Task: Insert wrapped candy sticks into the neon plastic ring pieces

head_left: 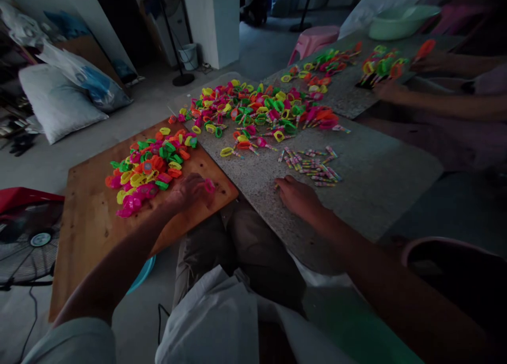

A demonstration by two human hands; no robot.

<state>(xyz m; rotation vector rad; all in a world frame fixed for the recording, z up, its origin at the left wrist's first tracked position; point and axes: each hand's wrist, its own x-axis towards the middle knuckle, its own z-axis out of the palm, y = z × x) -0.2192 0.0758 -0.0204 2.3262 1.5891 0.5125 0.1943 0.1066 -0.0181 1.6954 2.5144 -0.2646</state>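
My left hand (188,190) is over the wooden board, its fingers closed on a pink plastic loop (209,185) that sticks out to the right. Just behind it lies a pile of pink, green, yellow and orange plastic loops (152,163). On the speckled stone table, my right hand (297,195) has its fingers pinched together near the surface; whatever is in them is too small or hidden to make out. Beyond that hand is a scatter of short patterned tubes (311,164). Farther back, a big heap of colored loops joined to such tubes (253,108) spreads across the table.
At the right, another person's hands (392,92) work beside a cluster of loops (382,65). A pale green basin (404,23) and a pink stool (315,39) stand behind. A fan (29,242) is on the floor left of the wooden board (89,211).
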